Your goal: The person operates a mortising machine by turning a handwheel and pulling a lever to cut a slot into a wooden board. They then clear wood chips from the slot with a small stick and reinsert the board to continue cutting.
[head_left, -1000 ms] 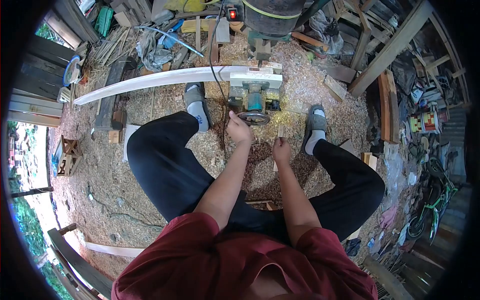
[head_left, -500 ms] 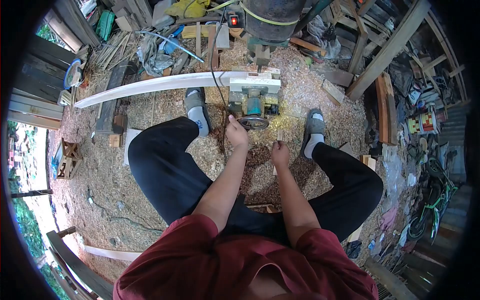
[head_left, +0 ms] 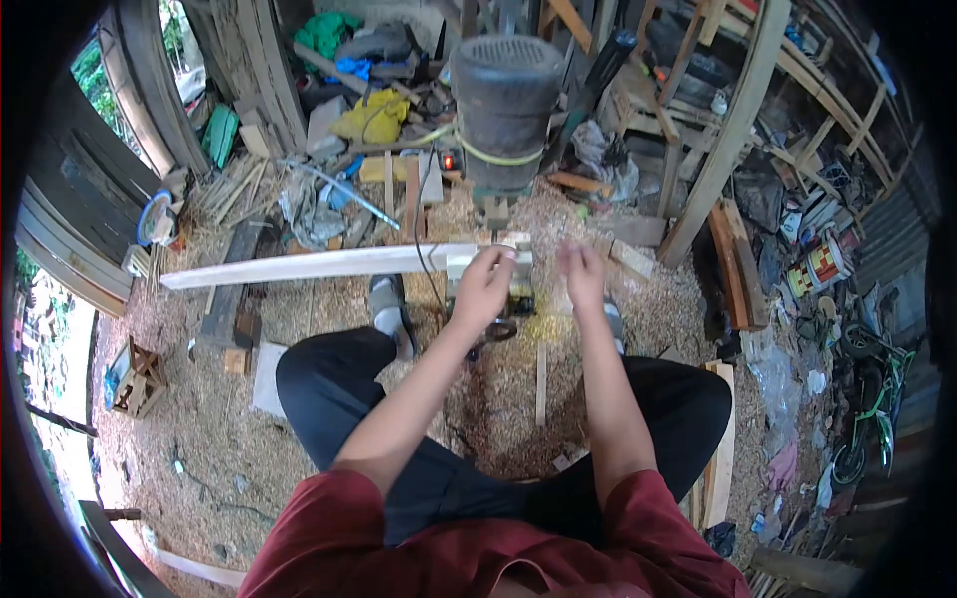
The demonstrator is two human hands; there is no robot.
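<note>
My left hand [head_left: 485, 284] is over the vise [head_left: 461, 267] of a drill-press-like machine, fingers curled in near the end of a long pale board [head_left: 319, 265]. Whatever its fingertips touch is hidden. To the right of the vise, my right hand [head_left: 583, 279] is raised, its fingers smeared by motion. The board lies across the vise and stretches far to the left. Below my left hand, a handwheel [head_left: 500, 330] is partly covered. A thin wooden stick [head_left: 541, 384] is on the shavings between my legs, apart from both hands.
The machine's dark motor housing [head_left: 505, 110] rises ahead, with a lit red switch [head_left: 448, 161] and a hanging cable. Shavings cover the ground. A timber post [head_left: 728, 140] and stacked planks [head_left: 738, 264] stand to the right. A small motorcycle [head_left: 877, 399] is at far right.
My left hand has left the handwheel and moved up to the vise. My right hand has let go of the wooden stick and risen forward. The camera view has tilted up.
</note>
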